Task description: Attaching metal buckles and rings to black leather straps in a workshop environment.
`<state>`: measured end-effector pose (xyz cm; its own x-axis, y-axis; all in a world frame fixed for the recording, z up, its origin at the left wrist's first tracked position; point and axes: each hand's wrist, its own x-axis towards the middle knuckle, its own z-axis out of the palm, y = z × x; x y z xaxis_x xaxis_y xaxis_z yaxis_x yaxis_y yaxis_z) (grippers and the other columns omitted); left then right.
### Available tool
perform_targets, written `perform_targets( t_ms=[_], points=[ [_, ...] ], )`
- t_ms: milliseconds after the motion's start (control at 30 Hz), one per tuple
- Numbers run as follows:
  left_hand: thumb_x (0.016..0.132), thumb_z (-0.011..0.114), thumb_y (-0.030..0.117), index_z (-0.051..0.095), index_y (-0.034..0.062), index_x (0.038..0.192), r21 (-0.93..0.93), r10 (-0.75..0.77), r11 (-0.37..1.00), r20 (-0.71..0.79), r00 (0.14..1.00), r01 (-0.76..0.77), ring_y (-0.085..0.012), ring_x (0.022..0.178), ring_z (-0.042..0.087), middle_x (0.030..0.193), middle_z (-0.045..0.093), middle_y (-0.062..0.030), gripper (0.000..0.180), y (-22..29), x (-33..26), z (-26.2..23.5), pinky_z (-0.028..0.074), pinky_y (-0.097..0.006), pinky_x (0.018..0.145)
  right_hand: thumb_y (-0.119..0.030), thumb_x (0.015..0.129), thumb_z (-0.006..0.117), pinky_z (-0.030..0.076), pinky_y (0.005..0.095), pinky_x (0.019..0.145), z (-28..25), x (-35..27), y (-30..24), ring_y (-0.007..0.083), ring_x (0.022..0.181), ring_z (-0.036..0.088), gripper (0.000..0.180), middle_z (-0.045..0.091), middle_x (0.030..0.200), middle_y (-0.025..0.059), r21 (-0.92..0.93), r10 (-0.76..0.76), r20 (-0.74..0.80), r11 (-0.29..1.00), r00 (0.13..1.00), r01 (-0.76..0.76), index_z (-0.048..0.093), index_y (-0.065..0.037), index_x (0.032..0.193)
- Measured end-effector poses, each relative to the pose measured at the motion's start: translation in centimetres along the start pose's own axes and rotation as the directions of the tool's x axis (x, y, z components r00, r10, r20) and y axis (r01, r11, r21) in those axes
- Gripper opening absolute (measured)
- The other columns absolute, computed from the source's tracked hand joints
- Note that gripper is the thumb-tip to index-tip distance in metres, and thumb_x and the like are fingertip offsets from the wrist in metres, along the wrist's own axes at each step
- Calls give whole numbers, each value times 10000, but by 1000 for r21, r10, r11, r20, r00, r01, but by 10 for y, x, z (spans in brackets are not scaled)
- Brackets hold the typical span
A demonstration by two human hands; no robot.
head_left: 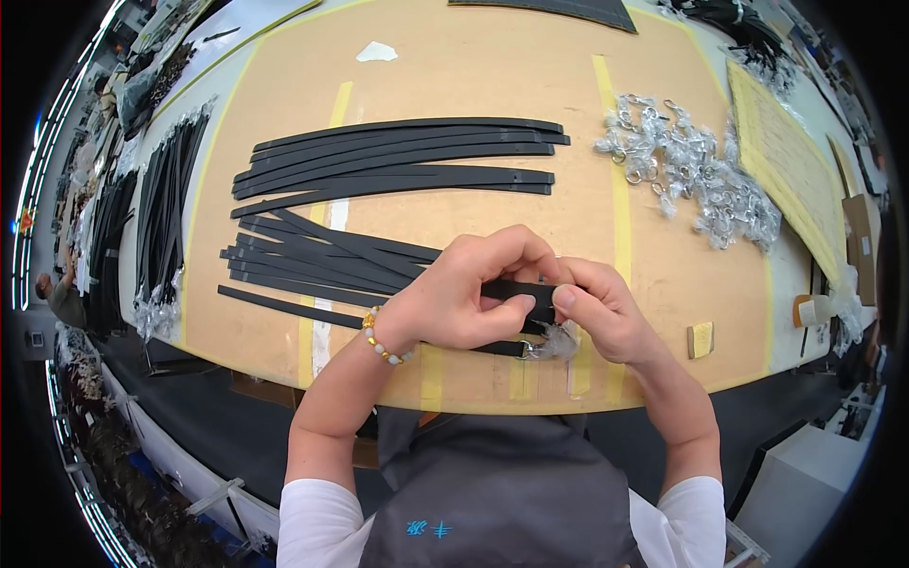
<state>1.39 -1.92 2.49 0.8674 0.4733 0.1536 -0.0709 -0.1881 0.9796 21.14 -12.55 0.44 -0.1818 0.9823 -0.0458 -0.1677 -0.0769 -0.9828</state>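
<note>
— What do you have in the hands right now?

— From my remote seat I see my left hand (454, 293) and my right hand (606, 308) meeting over the near edge of the table (492, 76). Both are clenched on one black strap (516, 289): the left fingers (497, 251) curl over it from above, and the right thumb (568, 298) presses on its end. Just below the fingertips, a metal clasp in a clear wrapper (549, 346) hangs at the end of the strap's lower run, touching the underside of my right hand.

— Any containers?

— No box or tray that I can make out. The loose parts sit straight on the table. A small bottle (814, 308) stands well to the right of my right hand, at the table's edge; I cannot tell what is in it.

— Then count for me.

— One strap in the grip. Beyond the knuckles, a fanned bunch of straps (312, 260) lies to the left of the fingers, perhaps eight or nine; they overlap, so I cannot count exactly. Farther out, a tidier row of straps (398, 156), about six. Up and to the right of my right hand is one heap of wrapped clasps (691, 161), far too many to count. One small yellow pad (701, 339) lies just right of my right wrist. One bead bracelet (379, 341) is on my left wrist.
</note>
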Motion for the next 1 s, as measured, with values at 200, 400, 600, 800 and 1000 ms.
perform_targets(
  t_ms=[200, 400, 600, 800, 1000],
  points=[
    [889, 735, 47, 594, -26, 1093, -34, 79, 996, 2, 997, -79, -95, 847, 624, 970, 657, -70, 258, -9, 0, 18, 526, -255, 737, -198, 991, 608, 296, 254, 553, -8, -2, -5, 32, 643, 337, 378, 417, 651, -66, -46, -53, -39, 998, 998, 52, 431, -72, 682],
    [875, 708, 0, 636, -2, 1121, 296, 292, 914, -10, 956, -276, -225, 770, 643, 897, 641, -107, 257, -6, 10, 47, 524, -323, 674, -206, 965, 683, 290, 247, 539, -36, -35, -34, 22, 631, 343, 392, 414, 640, -78, -227, 27, -126, 972, 992, -55, 464, -75, 667],
    [849, 663, 5, 622, -7, 1250, 658, 315, 662, 191, 930, -359, -232, 682, 626, 880, 575, -107, 403, -17, 8, 97, 520, -316, 590, -244, 960, 717, 375, 206, 583, -81, -89, -33, 13, 679, 451, 231, 546, 746, -54, -299, 218, -248, 910, 944, -289, 601, -58, 890],
    [801, 615, 69, 610, -18, 1296, 886, 184, 308, 301, 936, -346, -156, 611, 567, 840, 517, -82, 503, -17, 1, 131, 491, -290, 527, -245, 953, 711, 494, 267, 690, -87, -130, -14, 97, 773, 595, 261, 641, 830, 21, -484, 103, -425, 814, 899, -322, 632, -9, 1031],
    [817, 615, 105, 672, 26, 1256, 933, 218, 117, 311, 925, -341, -124, 595, 516, 798, 489, -41, 450, -26, -6, 140, 401, -250, 481, -197, 877, 739, 487, 402, 879, -88, -178, -3, 301, 1010, 605, 340, 657, 1056, 129, -791, -446, -561, 40, 698, -611, 611, -32, 1145]
  ],
)
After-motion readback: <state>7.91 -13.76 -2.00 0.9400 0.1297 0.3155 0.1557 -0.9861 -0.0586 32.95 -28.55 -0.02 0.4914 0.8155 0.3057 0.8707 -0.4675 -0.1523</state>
